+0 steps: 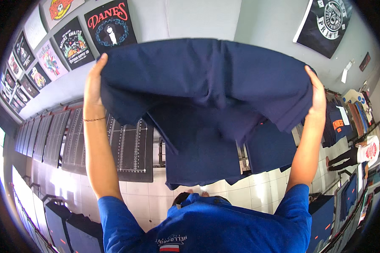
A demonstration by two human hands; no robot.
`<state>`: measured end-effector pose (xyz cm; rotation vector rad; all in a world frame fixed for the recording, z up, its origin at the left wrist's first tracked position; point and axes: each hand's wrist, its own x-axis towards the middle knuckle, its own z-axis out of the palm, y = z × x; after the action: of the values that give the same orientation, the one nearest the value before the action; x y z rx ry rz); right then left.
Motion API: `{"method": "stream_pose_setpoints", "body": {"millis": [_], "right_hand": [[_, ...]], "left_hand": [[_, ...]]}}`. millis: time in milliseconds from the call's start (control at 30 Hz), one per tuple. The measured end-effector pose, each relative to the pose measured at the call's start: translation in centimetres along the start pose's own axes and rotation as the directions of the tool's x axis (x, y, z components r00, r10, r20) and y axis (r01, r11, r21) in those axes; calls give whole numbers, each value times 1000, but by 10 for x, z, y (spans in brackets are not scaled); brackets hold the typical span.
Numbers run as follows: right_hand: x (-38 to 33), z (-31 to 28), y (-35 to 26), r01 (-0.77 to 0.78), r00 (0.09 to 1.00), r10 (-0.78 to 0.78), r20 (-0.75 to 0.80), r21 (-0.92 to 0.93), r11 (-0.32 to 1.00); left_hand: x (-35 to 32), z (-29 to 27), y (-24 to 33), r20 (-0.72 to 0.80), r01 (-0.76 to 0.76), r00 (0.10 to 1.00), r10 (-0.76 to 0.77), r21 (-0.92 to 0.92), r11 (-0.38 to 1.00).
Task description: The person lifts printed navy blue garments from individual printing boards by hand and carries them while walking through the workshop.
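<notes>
A navy T-shirt (pixel 190 71) is stretched wide in the air before me, its upper edge bowed and its lower parts hanging in folds. My left hand (pixel 96 80) grips its left end, thumb in front, with the other fingers mostly hidden. At the opposite end my right hand (pixel 318 92) is closed on the cloth in the same way. Below the raised shirt, more navy cloth (pixel 200 162) lies over a board, and a second navy-covered board (pixel 270 149) is beside it. The raised shirt hides the far part of both.
Dark boards with white ruled grids (pixel 131 145) run in a row to the left. Shirt-covered racks (pixel 82 230) stand behind me on both sides. A person in a white top (pixel 369 149) is at the far right. Printed sample panels (pixel 109 27) hang on the wall.
</notes>
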<state>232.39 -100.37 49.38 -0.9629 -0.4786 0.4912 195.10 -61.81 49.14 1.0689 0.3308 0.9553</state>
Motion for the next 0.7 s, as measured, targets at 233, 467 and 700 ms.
{"method": "stream_pose_setpoints", "body": {"millis": [233,467,700], "right_hand": [[-72,-95,55,-148,951,-108,-291,-733,663],[-196,-238,289,-680,718,568,-402,-231,696],[-230,-217,292,-683,698,664,-267,30,730]], "left_hand": [[-130,-58,-64,-387,113,906,174,617,779],[-286,-169,-304,-245,663,735,-632,70,745],[-326,-188,-319,-196,688,708,-679,-25,725]]}}
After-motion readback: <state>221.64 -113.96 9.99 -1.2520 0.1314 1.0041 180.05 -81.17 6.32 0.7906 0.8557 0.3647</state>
